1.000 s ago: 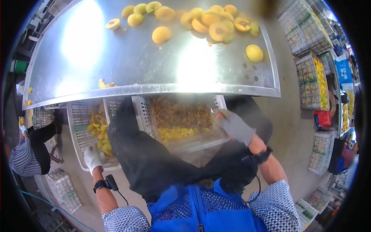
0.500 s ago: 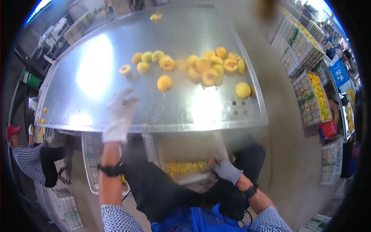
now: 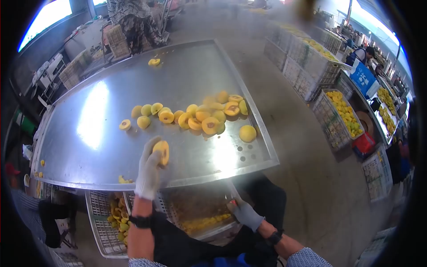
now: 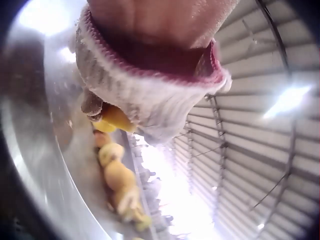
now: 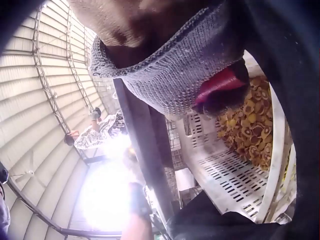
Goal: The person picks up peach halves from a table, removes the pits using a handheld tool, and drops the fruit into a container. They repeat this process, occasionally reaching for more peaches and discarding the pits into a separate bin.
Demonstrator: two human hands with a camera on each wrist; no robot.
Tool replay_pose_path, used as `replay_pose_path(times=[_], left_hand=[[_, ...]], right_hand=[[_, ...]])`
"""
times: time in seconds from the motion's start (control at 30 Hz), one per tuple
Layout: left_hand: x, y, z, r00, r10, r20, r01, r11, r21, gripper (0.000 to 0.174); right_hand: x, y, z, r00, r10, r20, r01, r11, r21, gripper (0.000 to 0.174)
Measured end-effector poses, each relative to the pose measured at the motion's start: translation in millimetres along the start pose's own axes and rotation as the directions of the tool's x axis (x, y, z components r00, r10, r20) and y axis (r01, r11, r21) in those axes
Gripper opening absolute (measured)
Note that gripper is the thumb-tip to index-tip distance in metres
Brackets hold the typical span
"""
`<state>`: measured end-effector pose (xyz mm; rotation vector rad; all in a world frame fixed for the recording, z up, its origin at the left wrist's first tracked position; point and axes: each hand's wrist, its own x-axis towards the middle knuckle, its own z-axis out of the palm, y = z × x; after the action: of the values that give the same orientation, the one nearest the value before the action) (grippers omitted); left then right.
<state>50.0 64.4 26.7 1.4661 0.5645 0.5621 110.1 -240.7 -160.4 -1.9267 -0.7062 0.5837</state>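
My gloved left hand (image 3: pixel 148 175) is over the near part of the metal table (image 3: pixel 106 162). It grips a yellow peach half (image 3: pixel 163 152) between thumb and fingers, cut face to the right. In the left wrist view, the glove hides most of that peach half (image 4: pixel 115 119). Further back on the tabletop lies a row of peach halves (image 3: pixel 210 125). Below the table edge, my gloved right hand (image 3: pixel 246 214) holds a red-handled tool (image 5: pixel 220 86) with a small metal tip. That hand is beside a white crate (image 5: pixel 225 175) holding brown and yellow fruit pieces.
A second crate (image 3: pixel 100 231) with yellow-green fruit pieces stands at the left. A rounder peach (image 3: pixel 247 133) sits near the drain holes (image 3: pixel 242 153). Stacked crates (image 3: pixel 307 73) and a fruit-filled crate (image 3: pixel 329 120) stand along the right. The table's raised rim (image 3: pixel 222 175) runs above my lap.
My left hand has risen from the left crate to the tabletop and now grips a peach half. The right hand stays by the lap crate with the tool. The head view has tilted up.
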Motion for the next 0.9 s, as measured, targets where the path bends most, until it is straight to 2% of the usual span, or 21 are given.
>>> replay_pose_path(times=[0.03, 0.13, 0.2, 0.23, 0.33, 0.37, 0.43, 0.57, 0.63, 0.73, 0.83, 0.9], left_hand=[[-14.7, -3.6, 0.5, 1.0, 0.012, 0.005, -0.01, 0.977, -0.213, 0.051], [-66.1, -17.0, 19.1, 1.0, -0.02, 0.015, 0.025, 0.873, -0.488, 0.058], [-85.7, -26.1, 30.1, 0.999, -0.045, 0.01, 0.044, 0.857, -0.513, 0.064], [-92.4, -28.5, 34.0, 0.999, -0.044, 0.029, 0.053, 0.843, -0.535, 0.06], [-105.9, -42.0, 42.0, 0.998, -0.061, -0.008, 0.047, 0.836, -0.546, 0.06], [-109.2, -46.0, 42.6, 0.997, -0.074, 0.002, 0.063, 0.821, -0.567, 0.06], [-114.7, -53.1, 42.7, 0.995, -0.1, 0.026, 0.095, 0.791, -0.604, 0.06], [-115.6, -66.9, 45.3, 0.997, -0.083, -0.007, 0.066, 0.837, -0.544, 0.061], [-114.2, -67.8, 47.0, 0.996, -0.08, -0.045, 0.044, 0.847, -0.53, 0.063], [-112.8, -76.7, 49.8, 0.997, 0.039, -0.071, -0.066, 0.896, -0.439, 0.062], [-110.0, -84.1, 46.8, 0.998, -0.007, -0.069, -0.019, 0.93, -0.367, 0.04], [-108.4, -80.0, 46.5, 0.997, -0.043, -0.071, 0.018, 0.946, -0.324, 0.033]], right_hand=[[0.2, -14.5, -0.2, 0.989, -0.123, -0.081, 0.123, 0.992, -0.008, 0.028], [-2.6, -74.8, -8.0, 0.989, 0.113, 0.1, -0.127, 0.982, 0.141, 0.023], [-4.9, -116.9, -8.7, 0.996, 0.023, 0.091, -0.041, 0.979, 0.198, 0.021], [-2.6, -118.7, -5.8, 0.98, -0.194, 0.054, 0.189, 0.979, 0.078, 0.024], [-6.2, -151.8, 0.4, 0.982, -0.149, 0.112, 0.146, 0.989, 0.039, 0.026], [-5.1, -157.0, 5.2, 0.979, -0.175, 0.107, 0.177, 0.984, -0.012, 0.028], [-2.3, -161.0, 13.9, 0.979, -0.167, 0.12, 0.166, 0.986, 0.025, 0.029], [3.9, -154.1, 31.1, 0.987, -0.126, 0.101, 0.117, 0.989, 0.089, 0.033], [4.5, -150.0, 35.1, 0.986, -0.149, 0.079, 0.143, 0.986, 0.083, 0.034], [4.3, -143.6, 40.9, 0.989, -0.132, 0.063, 0.122, 0.983, 0.136, 0.035], [1.7, -141.8, 44.0, 0.991, -0.113, 0.069, 0.098, 0.977, 0.187, 0.035], [0.3, -141.0, 45.9, 0.992, -0.1, 0.082, 0.08, 0.973, 0.216, 0.034]])
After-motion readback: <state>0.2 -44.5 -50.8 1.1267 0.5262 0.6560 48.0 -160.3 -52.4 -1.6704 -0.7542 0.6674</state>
